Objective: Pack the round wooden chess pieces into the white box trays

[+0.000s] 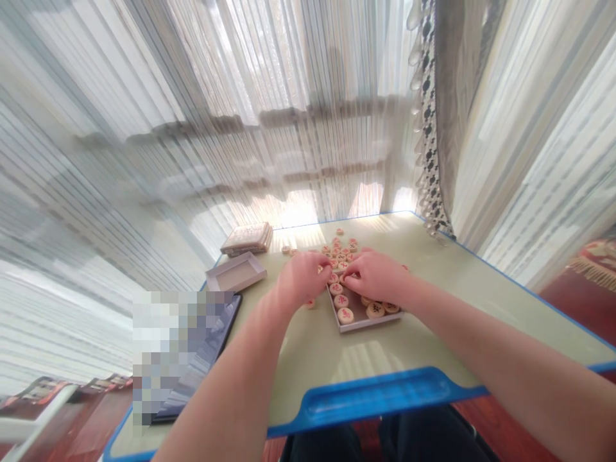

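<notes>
My left hand (308, 277) is closed, its fingertips bent down over the far left corner of a shallow box (369, 324). Whatever those fingers hold is hidden. From the other side my right hand (375, 274) reaches over the box, thumb and forefinger pinching a xiangqi piece (342, 280) at its far left. Round wooden pieces with red characters, such as a near-corner piece (345, 316), line the left wall inside. Black-marked pieces, one a dark-lettered disc (375, 310), lie near the right side, partly under my right hand. Beyond my hands several loose pieces (341, 256) are spread on the table.
A box lid (237, 272) lies open side up at the left, before a stack of packs (247, 237). A tablet (206, 366), partly blurred, rests at the left edge. The pale table (462, 289) has a blue rim with a trough (378, 399). Sheer curtains (289, 128) hang behind.
</notes>
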Tool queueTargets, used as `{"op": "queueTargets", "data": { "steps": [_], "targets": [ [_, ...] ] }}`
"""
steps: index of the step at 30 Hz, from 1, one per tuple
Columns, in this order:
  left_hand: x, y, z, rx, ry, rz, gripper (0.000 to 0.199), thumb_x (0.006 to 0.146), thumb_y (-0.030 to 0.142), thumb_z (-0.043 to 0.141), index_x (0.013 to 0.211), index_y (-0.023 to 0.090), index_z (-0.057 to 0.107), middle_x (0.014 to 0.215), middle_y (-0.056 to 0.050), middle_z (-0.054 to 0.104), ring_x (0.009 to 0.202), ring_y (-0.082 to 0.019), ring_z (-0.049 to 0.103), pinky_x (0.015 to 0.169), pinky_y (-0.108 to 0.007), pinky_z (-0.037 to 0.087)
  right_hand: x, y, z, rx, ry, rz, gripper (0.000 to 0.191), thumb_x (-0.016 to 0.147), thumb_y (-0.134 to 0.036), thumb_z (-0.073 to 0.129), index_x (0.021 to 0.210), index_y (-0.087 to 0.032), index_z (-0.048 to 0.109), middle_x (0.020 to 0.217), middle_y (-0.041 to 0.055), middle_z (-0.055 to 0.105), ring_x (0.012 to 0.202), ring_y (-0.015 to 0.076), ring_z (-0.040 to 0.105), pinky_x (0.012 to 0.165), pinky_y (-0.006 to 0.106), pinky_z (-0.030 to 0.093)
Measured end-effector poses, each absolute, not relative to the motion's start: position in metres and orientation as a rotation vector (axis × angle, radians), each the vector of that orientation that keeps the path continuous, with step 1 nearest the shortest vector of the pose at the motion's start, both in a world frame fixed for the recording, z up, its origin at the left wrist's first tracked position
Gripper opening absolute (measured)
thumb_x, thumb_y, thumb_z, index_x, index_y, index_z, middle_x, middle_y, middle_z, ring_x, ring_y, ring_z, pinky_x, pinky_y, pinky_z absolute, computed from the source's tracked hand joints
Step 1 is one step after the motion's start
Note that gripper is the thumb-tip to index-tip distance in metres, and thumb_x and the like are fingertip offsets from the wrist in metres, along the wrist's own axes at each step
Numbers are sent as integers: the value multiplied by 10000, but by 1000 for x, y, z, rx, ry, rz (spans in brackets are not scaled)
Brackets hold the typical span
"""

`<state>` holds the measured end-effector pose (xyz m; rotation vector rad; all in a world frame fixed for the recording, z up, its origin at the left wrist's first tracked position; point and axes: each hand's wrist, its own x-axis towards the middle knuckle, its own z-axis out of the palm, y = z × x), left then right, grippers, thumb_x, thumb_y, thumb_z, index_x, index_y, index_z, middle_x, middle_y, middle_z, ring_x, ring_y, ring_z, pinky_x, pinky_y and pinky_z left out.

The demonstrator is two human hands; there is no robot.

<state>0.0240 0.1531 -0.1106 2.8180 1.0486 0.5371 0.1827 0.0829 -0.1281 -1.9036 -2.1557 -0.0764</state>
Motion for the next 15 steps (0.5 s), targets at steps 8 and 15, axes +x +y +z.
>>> {"op": "queueTargets", "data": {
  "steps": [8, 15],
  "targets": [
    [18, 171, -121, 2708, 1192, 720, 309, 751, 193, 429, 890, 185, 705, 909, -42, 698, 851, -174, 615, 814, -261, 464, 192, 87, -126, -1865, -1919, -94, 252, 780, -264, 476, 849, -227, 715, 855, 36, 660, 897, 192, 509, 759, 269, 383],
    [16, 186, -132, 2652, 1337, 508, 363, 783, 133, 405, 1031, 160, 670, 1081, -74, 662, 1000, -194, 595, 890, -269, 443, 230, 100, -136, -2252, -1618, -92, 371, 831, -343, 414, 1066, -184, 654, 1091, 122, 606, 995, 256, 532, 841, 349, 389]
  ]
}}
